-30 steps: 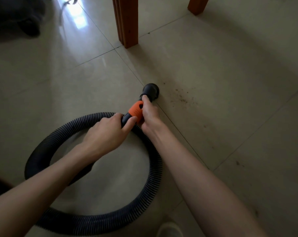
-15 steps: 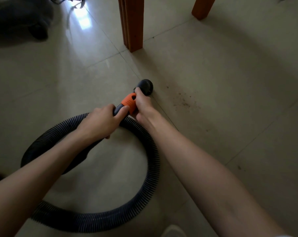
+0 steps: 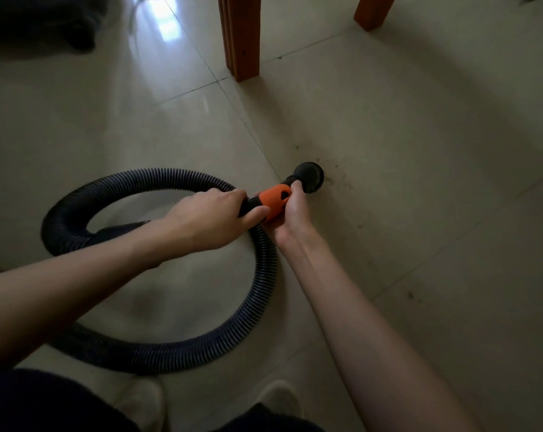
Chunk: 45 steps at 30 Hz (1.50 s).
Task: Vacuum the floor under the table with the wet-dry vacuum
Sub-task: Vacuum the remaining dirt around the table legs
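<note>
1. Ribbed hose point(image 3: 157, 350) lies looped on the floor point(image 3: 419, 244).
2. Left hand point(image 3: 214, 218) grips the hose end.
3. Right hand point(image 3: 290, 213) holds the orange collar point(image 3: 274, 201).
4. Black nozzle point(image 3: 309, 176) sits at scattered dirt point(image 3: 341, 179), near a wooden leg point(image 3: 242, 35).

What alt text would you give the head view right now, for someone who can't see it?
Both hands grip a vacuum hose near its end: the left hand behind the orange collar, the right hand on it, with the round black nozzle at a patch of dark crumbs on the tile floor. The ribbed hose loops on the floor; two wooden table legs stand beyond.
</note>
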Available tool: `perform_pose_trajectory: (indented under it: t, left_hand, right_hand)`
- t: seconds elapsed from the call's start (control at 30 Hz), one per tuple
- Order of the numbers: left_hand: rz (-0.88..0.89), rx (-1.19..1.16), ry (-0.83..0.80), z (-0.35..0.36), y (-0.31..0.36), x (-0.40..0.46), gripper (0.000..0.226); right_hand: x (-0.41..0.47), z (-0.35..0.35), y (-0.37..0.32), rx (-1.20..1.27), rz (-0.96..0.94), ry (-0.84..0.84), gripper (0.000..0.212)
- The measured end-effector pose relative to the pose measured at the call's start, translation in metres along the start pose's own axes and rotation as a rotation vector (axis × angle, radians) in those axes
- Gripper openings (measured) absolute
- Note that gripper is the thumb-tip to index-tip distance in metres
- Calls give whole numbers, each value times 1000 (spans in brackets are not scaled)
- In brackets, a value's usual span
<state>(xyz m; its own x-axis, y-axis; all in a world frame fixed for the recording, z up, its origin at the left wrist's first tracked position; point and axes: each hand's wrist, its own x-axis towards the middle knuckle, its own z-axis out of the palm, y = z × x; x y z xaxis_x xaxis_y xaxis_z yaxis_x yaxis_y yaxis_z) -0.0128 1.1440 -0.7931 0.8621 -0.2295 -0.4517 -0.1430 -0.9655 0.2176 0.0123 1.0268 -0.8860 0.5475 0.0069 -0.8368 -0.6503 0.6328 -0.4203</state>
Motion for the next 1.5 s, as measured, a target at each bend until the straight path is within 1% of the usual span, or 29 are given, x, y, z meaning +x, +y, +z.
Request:
perform_pose_trajectory:
  t: [0.13,0.27,0.37,0.47,0.57,0.7,0.73,0.83,0.93,0.97,1.07,1.13,1.2,1.33,1.37,1.43,1.5]
  left_hand:
    - [4,-36,-27,9,13,0,44]
    - [-43,-152,-101,16,14,0,43]
    - [-105,-221,-109,17,10,0,40]
    - [-120,-293,-106,18,10,9,41]
    - [-111,-268,-82,19,8,21,46]
    - [-82,-266,-83,15,4,35,45]
    - [-77,-277,-86,15,1,38,45]
    - [-69,-343,-93,16,-12,44,46]
    - [-75,-411,-84,19,-20,47,46]
    - [-80,-421,-74,20,-21,48,45]
    - [-98,-454,-62,18,-28,50,44]
    - [-93,-468,-77,13,-34,53,46]
    - [-88,-478,-106,8,-38,59,47]
    - [-71,-459,-157,2,-42,72,51]
    - [-69,-471,-170,0,-42,74,50]
    - [-62,-510,-193,-2,-43,75,48]
    - [-56,-537,-203,-2,-43,74,45]
  right_hand:
    - [6,-12,-2,-29,7,50,64]
    - [6,-12,-1,-86,14,62,63]
    - [10,-5,-3,-157,29,45,57]
    - [12,5,-14,-209,5,52,52]
    - [17,12,-22,-249,-10,70,49]
    - [18,20,-34,-223,-27,49,34]
    - [17,22,-35,-226,-28,50,35]
    - [14,30,-33,-189,-14,49,46]
    - [16,39,-28,-133,13,50,45]
    - [17,41,-27,-136,15,59,45]
    - [22,50,-25,-208,-5,67,56]
    - [23,55,-25,-215,-17,59,52]
    - [23,59,-27,-195,-33,55,43]
    - [26,64,-31,-113,-53,65,47]
    - [27,63,-31,-68,-58,58,45]
    - [28,61,-30,67,-44,3,33]
    - [28,61,-24,154,-24,-40,34]
